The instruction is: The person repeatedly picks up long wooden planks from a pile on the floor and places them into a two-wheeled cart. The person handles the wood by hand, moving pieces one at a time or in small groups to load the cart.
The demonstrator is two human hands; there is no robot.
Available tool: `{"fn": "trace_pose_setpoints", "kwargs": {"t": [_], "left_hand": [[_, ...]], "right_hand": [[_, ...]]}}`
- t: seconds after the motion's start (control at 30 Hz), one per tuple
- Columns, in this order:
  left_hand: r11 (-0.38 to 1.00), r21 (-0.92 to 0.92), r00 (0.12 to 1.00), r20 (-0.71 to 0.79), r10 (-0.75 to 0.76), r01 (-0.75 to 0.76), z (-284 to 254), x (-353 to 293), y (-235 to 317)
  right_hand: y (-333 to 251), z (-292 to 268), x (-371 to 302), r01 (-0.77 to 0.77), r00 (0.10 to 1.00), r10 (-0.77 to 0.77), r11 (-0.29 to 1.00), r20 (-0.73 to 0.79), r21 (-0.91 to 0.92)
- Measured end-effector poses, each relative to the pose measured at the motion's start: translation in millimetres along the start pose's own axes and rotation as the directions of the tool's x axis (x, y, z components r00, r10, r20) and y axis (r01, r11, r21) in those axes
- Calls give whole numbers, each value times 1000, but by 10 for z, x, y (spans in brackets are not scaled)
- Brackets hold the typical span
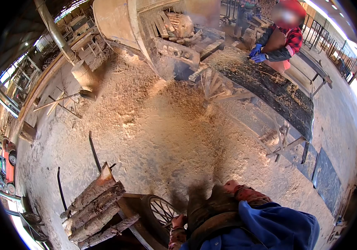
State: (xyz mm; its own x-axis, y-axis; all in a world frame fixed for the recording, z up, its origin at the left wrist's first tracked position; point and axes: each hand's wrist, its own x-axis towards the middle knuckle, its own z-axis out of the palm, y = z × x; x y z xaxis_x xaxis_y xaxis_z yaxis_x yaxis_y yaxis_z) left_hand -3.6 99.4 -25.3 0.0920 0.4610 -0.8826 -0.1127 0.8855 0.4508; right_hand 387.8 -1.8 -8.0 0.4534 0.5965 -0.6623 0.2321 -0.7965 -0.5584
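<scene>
1 spoked wheel [161, 211] by l hand [179, 221]; 4 logs [92, 213] + 2 blk bars [94, 150] left of it; fwd-right of r hand [230, 186], 1 long tbl [299, 118], 2 blue gloves [259, 58].

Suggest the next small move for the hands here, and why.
Probably ease the left hand clear of the spoked wheel: they appear very close, though contact is unclear, and bark-covered timber lies stacked on the wheel's other side.
</scene>
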Motion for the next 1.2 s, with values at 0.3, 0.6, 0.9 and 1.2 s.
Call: {"fn": "trace_pose_setpoints", "kwargs": {"t": [0.3, 0.6, 0.9, 1.2], "left_hand": [[966, 257, 999, 45, 15, -26, -47, 202, 215], [944, 328, 999, -45, -23, 37, 691, 603, 1003], [975, 221, 991, -118, 64, -37, 1632, 468, 1544], [654, 750, 946, -276, 167, 103, 1880, 811, 1762]], "right_hand": [[-41, -400, 30, -189, 964, 239, 925, -117, 331], [-292, -900, 693, -193, 956, 269, 877, -117, 441], [-1299, -1942, 2301, 132, 966, -100, 984, -239, 123], [-2709, -2655, 3418, 454, 845, -367, 876, -389, 160]]}}
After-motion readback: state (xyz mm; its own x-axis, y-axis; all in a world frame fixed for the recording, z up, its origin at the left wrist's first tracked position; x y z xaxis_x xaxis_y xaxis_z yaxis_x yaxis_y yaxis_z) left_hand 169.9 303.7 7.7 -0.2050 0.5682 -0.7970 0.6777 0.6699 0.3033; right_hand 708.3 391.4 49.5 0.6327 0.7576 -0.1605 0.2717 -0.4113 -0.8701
